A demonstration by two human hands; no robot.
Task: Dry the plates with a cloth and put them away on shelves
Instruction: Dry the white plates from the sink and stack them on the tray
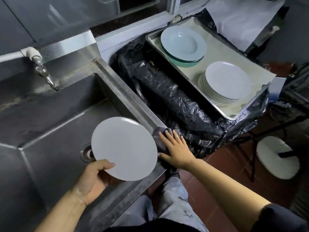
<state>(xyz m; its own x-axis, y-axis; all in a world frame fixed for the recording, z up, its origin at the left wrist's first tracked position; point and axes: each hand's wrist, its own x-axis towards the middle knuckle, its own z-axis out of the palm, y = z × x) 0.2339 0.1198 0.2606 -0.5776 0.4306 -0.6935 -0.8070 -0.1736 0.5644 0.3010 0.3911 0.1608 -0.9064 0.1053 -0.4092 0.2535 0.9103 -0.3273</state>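
Left hand [93, 178] pinches the round white ceramic plate [124, 149] by its near rim, above the steel sink [55, 114]; a one-edge hold may slip. Right hand [175, 148], fingers spread, rests on the dark grey cloth [158, 131] just beside the plate, ungripped.

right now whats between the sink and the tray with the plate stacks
In the head view, crumpled black plastic sheeting fills the stretch between the steel sink and the metal tray; nothing else shows there.
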